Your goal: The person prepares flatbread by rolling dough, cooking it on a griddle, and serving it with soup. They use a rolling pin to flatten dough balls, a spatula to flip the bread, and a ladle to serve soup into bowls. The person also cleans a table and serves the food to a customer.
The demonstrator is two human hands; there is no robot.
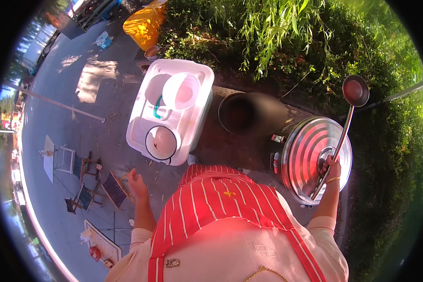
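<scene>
My right hand (331,170) grips the handle of a long metal ladle (355,91), its bowl raised beyond the round lid. Beneath that hand is a shiny metal lid (303,155) on a large round container with side clasps. My left hand (138,183) is held out low on the left, near the white storage bin; whether it holds anything small is unclear. On the bin's white lid (134,130) rest a white bowl (181,91), a dark-rimmed enamel mug or pot (161,142) and a teal curved handle (157,107). A dark, blurred open round vessel (238,114) lies between bin and container.
Green shrubs (268,38) border the far and right sides. A yellow container (142,28) stands beyond the bin. Folding chairs (116,188) and a low table (104,241) are at the left. A pole (56,104) crosses the pavement.
</scene>
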